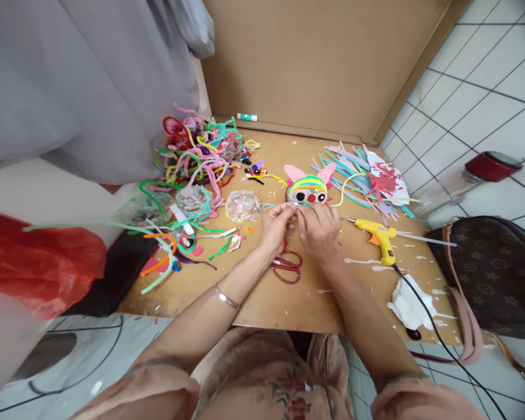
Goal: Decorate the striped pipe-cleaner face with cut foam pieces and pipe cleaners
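Note:
A small craft face [308,190] made of coloured pipe cleaners, with pink ears, black eyes and a red nose, stands on the cardboard sheet [262,297]. My left hand [276,226] and my right hand [318,228] meet right below it. Both sets of fingers are pinched together at its lower edge. What they pinch is too small to make out. Red-handled scissors [286,266] lie on the cardboard just under my wrists.
A tangle of pipe cleaners [201,154] fills the far left. A yellow glue gun [380,236] lies to the right, its cord running off the edge. Paper strips [363,175], a clear bead bag [244,205], a brown handbag [494,274], a red bag [35,259].

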`<control>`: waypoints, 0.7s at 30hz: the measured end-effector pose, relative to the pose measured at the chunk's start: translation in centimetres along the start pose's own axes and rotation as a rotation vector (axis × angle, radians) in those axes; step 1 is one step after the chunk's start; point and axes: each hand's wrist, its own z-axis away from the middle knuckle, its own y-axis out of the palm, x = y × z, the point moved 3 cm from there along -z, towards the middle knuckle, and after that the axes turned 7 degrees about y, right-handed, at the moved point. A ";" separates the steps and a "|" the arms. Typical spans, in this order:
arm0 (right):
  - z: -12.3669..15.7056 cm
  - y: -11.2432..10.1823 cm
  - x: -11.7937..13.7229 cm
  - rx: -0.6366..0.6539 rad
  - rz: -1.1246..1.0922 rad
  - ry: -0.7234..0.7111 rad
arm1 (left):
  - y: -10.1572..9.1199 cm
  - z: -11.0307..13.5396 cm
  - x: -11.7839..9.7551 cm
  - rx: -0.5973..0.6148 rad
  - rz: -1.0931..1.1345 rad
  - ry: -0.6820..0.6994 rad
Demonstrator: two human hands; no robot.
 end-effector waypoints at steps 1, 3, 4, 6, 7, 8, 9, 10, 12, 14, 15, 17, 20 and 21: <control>0.0 0.0 0.1 0.005 0.003 -0.006 | 0.0 0.0 0.0 0.003 0.007 0.002; -0.1 0.1 0.3 0.016 -0.005 -0.003 | -0.1 -0.2 0.0 0.002 0.013 0.010; -0.2 0.1 0.4 0.021 -0.009 0.002 | -0.2 -0.2 0.0 -0.001 0.010 0.015; -0.2 0.1 0.5 0.024 -0.007 0.009 | -0.3 -0.3 0.0 -0.001 0.000 0.022; -0.2 0.1 0.5 0.023 0.000 0.009 | -0.3 -0.3 0.0 0.002 -0.004 0.022; -0.2 0.1 0.5 0.015 0.008 0.006 | -0.3 -0.3 0.0 0.006 -0.004 0.019; -0.2 0.1 0.5 0.004 0.018 -0.001 | -0.3 -0.3 -0.1 0.011 0.000 0.017; -0.2 0.1 0.5 -0.007 0.027 -0.010 | -0.2 -0.2 -0.1 0.015 0.006 0.014; -0.1 0.1 0.5 -0.023 0.037 -0.023 | -0.2 -0.1 -0.1 0.021 0.022 0.002; -0.1 0.2 0.4 -0.032 0.028 -0.018 | -0.1 0.0 -0.2 0.024 0.038 -0.011; -0.1 0.3 0.3 -0.036 0.016 -0.006 | -0.1 0.1 -0.3 0.026 0.045 -0.019; -0.1 0.3 0.3 -0.049 -0.023 0.019 | 0.0 0.2 -0.4 0.032 0.060 -0.028; -0.1 0.3 0.1 -0.055 -0.111 0.063 | 0.0 0.3 -0.5 0.048 0.069 -0.012; -0.1 0.2 0.1 -0.053 -0.147 0.081 | 0.0 0.3 -0.5 0.053 0.065 0.003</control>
